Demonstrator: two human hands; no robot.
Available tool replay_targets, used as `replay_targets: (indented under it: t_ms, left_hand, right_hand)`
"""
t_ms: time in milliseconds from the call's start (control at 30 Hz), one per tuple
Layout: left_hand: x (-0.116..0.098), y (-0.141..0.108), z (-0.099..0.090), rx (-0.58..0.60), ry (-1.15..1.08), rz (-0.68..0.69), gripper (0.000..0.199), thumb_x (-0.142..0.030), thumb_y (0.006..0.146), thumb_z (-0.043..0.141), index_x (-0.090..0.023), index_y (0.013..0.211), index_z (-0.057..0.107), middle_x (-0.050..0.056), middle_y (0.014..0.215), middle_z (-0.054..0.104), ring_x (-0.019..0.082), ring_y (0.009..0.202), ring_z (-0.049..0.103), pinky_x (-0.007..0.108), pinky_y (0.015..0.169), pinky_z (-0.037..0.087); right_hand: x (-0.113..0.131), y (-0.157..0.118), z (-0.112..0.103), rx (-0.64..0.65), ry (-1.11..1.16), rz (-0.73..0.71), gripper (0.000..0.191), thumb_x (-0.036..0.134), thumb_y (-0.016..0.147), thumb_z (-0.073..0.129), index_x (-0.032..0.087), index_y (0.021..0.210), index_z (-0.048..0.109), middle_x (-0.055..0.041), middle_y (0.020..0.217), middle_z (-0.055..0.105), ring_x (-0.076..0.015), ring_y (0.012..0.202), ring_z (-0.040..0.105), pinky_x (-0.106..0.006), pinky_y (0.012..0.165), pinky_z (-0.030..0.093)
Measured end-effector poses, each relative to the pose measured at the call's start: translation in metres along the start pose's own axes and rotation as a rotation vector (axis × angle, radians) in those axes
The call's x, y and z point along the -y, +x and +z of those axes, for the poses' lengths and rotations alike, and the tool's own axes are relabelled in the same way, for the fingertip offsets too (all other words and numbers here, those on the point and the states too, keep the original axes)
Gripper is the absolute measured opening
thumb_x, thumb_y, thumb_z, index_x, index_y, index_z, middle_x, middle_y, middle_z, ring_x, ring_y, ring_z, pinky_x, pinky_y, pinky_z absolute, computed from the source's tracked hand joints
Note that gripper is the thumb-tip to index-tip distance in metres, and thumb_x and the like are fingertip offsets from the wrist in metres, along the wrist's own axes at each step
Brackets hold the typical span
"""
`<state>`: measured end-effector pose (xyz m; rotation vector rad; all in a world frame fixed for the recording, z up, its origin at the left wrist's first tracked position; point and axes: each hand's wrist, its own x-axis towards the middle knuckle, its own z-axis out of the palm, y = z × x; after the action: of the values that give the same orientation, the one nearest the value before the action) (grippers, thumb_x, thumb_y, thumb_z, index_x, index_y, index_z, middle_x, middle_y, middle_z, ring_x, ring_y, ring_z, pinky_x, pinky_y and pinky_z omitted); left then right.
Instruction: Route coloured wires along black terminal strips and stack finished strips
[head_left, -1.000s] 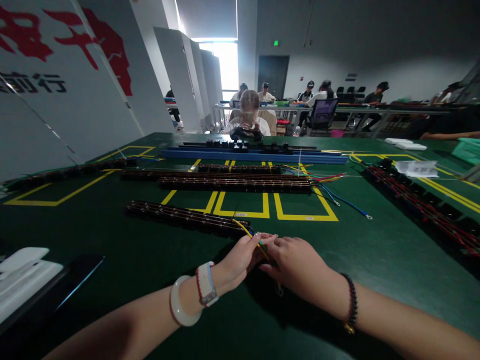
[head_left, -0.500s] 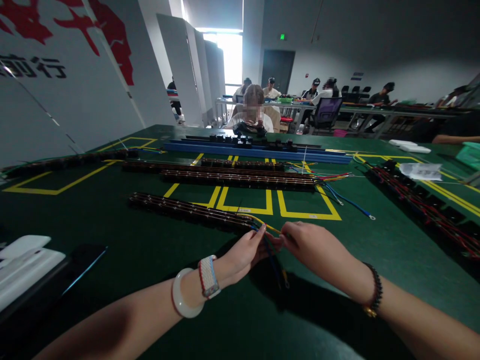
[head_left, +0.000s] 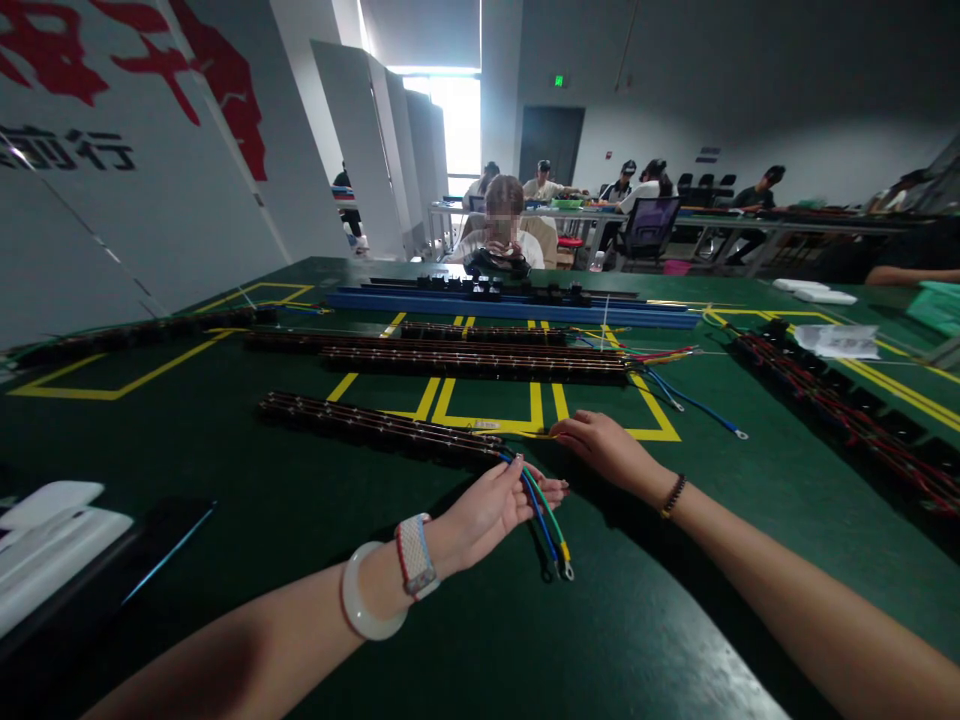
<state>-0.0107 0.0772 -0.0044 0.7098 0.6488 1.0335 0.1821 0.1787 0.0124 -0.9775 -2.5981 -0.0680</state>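
A long black strip with copper-coloured wires along its top (head_left: 375, 423) lies slantwise in front of me, and loose leads come off its right end. My left hand (head_left: 499, 505) is at that end, its thumb pressed over the blue wire (head_left: 541, 518) and green wire (head_left: 550, 508) while the other fingers reach out under them. Metal ring terminals (head_left: 568, 572) tip these wires, which hang toward me. My right hand (head_left: 604, 447) pinches the yellow wire (head_left: 529, 434) and holds it out to the right, apart from the other two. Its fingertips are partly hidden.
Behind lie more wired strips (head_left: 480, 362) and a blue rail (head_left: 510, 307). Another wired strip (head_left: 847, 410) runs along the right, near a plastic bag (head_left: 836, 342). White and black objects (head_left: 67, 540) sit at left. A person (head_left: 504, 235) sits across the table.
My right hand has moved up and away from my left, taking the yellow wire with it. The green and blue wires now show plainly across my left hand, whose fingers have opened out.
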Motion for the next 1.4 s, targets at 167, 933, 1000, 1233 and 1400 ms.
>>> replay_targets:
  t_ms: [167,933,1000,1233,1400]
  left_hand:
    - [0.001,0.001,-0.003,0.020,-0.028,0.000,0.026,-0.030,0.094,0.036,-0.006,0.098,0.045,0.024,0.117,0.055,0.025,0.109,0.058,0.040,0.103,0.041]
    - [-0.003,0.000,0.001,-0.012,-0.054,-0.031,0.032,-0.027,0.094,0.037,-0.009,0.117,0.050,0.016,0.107,0.060,0.016,0.102,0.059,0.036,0.098,0.041]
    - [-0.002,-0.001,0.001,-0.015,-0.049,-0.021,0.032,-0.027,0.094,0.036,-0.008,0.115,0.050,0.016,0.107,0.061,0.016,0.102,0.059,0.037,0.100,0.041]
    - [0.004,0.001,-0.006,0.047,-0.064,-0.013,0.030,-0.028,0.092,0.038,-0.006,0.107,0.052,0.019,0.111,0.060,0.020,0.101,0.061,0.041,0.101,0.039]
    - [0.006,0.000,-0.006,0.001,-0.008,-0.022,0.023,-0.019,0.091,0.035,-0.007,0.095,0.054,0.018,0.096,0.065,0.019,0.090,0.064,0.042,0.096,0.042]
  right_hand:
    - [0.003,0.001,0.000,0.028,-0.121,-0.019,0.022,0.025,0.091,0.048,0.020,0.105,0.064,-0.0071,0.088,0.060,-0.0175,0.083,0.055,-0.030,0.076,0.040]
    - [0.070,-0.016,-0.031,0.482,0.059,0.068,0.015,0.023,0.079,0.056,0.014,0.069,0.062,0.0002,0.058,0.055,-0.0057,0.046,0.037,-0.020,0.044,0.022]
    - [0.067,-0.015,-0.036,0.463,0.059,0.102,0.016,0.023,0.080,0.053,0.014,0.068,0.062,-0.0006,0.058,0.056,-0.0065,0.047,0.040,-0.021,0.045,0.024]
    - [0.049,-0.008,-0.074,0.193,0.046,0.256,0.020,0.028,0.084,0.051,0.018,0.087,0.068,-0.0039,0.074,0.065,-0.0121,0.060,0.056,-0.022,0.052,0.036]
    - [0.061,0.020,-0.086,-0.012,0.272,0.185,0.017,0.028,0.081,0.056,0.018,0.091,0.066,-0.0019,0.079,0.066,-0.0116,0.068,0.060,-0.021,0.060,0.044]
